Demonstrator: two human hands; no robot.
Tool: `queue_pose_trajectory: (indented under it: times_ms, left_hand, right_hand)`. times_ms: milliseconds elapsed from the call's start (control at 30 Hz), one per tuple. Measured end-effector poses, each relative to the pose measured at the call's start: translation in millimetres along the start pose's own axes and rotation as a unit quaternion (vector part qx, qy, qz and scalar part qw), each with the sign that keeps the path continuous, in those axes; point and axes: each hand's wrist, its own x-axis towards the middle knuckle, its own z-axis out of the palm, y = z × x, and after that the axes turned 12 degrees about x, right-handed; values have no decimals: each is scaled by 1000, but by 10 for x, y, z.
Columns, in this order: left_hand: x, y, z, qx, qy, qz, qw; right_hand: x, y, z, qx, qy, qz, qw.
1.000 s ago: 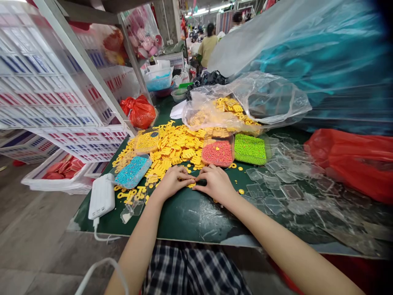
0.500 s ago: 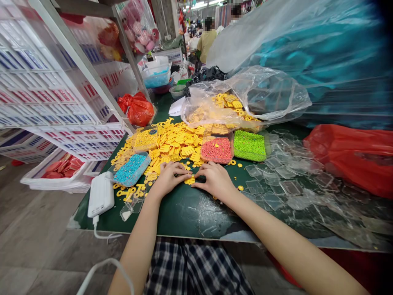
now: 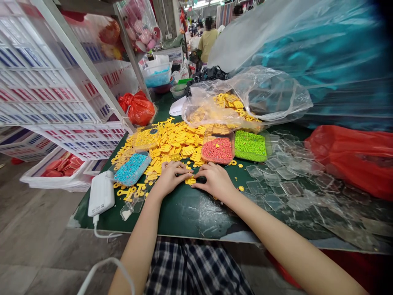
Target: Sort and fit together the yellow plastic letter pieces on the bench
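My left hand (image 3: 172,177) is closed, its thumb and fingertips pinched at a small yellow plastic piece (image 3: 189,181) low over the table. Facing it, my right hand (image 3: 213,180) is closed around a black object (image 3: 201,179), perhaps a tool handle; its full shape is hidden by the fingers. Both sets of fingertips nearly meet at the yellow piece. Just beyond lies a heap of yellow plastic parts (image 3: 176,139). Around it, in clear trays, are blue beads (image 3: 130,169), yellow beads (image 3: 145,140), red beads (image 3: 217,150) and green beads (image 3: 250,146).
Clear plastic pieces (image 3: 285,180) spread over the right side of the green table (image 3: 190,217). A white power bank (image 3: 101,194) with a cable lies at the left edge. Behind are an open bag of yellow parts (image 3: 227,108), a red bag (image 3: 353,159) and stacked crates (image 3: 76,139).
Both hands keep almost the same place and grip. The whole view has shifted very slightly; nothing else visibly differs.
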Motion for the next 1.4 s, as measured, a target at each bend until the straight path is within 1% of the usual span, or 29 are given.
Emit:
queue_pose_trajectory:
  times_ms: [100,167,233,267,300,333,400,433,500,533,567,600,633,667,700,733,767,800,867,900,967,1033,1100,1200,1300,1400]
  left_hand:
    - [-12,51,-44,-5,71,-41,997]
    - [-5,86,-141,-10,131,-53,990]
    - [30,67,-313,-6,194,-55,979]
    - [61,22,-423,8,224,-61,973]
    - [102,-51,-542,30,249,-80,965]
    - [151,-149,-661,62,269,-115,954]
    - [269,-396,-873,148,261,-204,932]
    - [333,-522,-955,186,234,-245,923]
    - [464,-718,-1057,243,137,-306,910]
    - [531,-764,-1078,263,98,-321,905]
    - [599,-766,-1082,277,80,-323,901]
    - [668,-720,-1070,283,83,-308,904]
    - [740,-625,-1044,277,104,-274,915]
    - [816,-486,-1005,258,131,-220,932]
    - [895,-312,-953,228,148,-148,951]
    - [976,-114,-890,186,145,-64,970]
    - [1059,97,-816,151,120,17,981]
    - [1142,306,-735,136,84,83,984]
    - [1295,675,-560,145,30,180,972]
    - [1362,820,-472,171,14,208,963]
    - [1469,1012,-311,229,-2,226,947]
    - [1543,1089,-183,282,-7,220,934]
    - [1591,1091,-91,319,-8,204,925]
    - [1630,1046,-8,341,-6,181,922]
    - [1647,1011,28,323,0,180,929]
    - [1648,980,14,282,15,169,944]
  right_hand:
    - [3,13,8,3,-2,-10,1000]
    - [5,15,14,3,-3,-15,1000]
    - [10,11,16,3,4,-23,1000]
    - [15,9,14,3,8,-36,999]
    - [22,7,9,1,14,-55,998]
    - [31,7,1,-3,20,-77,997]
    - [52,11,-20,-16,32,-125,992]
    - [62,14,-31,-24,39,-145,988]
    - [80,23,-50,-38,49,-179,982]
    - [87,25,-56,-44,50,-197,978]
    - [92,26,-58,-50,50,-213,975]
    - [95,26,-56,-56,49,-228,971]
    - [97,23,-50,-59,46,-242,967]
    - [98,20,-41,-61,43,-253,965]
    - [98,17,-29,-61,40,-263,962]
    - [97,14,-16,-59,40,-271,960]
    - [96,13,-1,-55,42,-279,958]
    - [95,13,12,-52,48,-288,955]
    - [97,18,36,-43,69,-307,948]
    - [101,22,45,-39,83,-319,943]
    - [115,31,56,-34,112,-347,930]
    - [133,37,59,-44,136,-371,918]
    - [145,35,58,-59,151,-381,910]
    - [146,16,61,-60,162,-382,908]
    - [137,2,58,-46,165,-381,908]
    - [134,24,9,-49,163,-370,913]
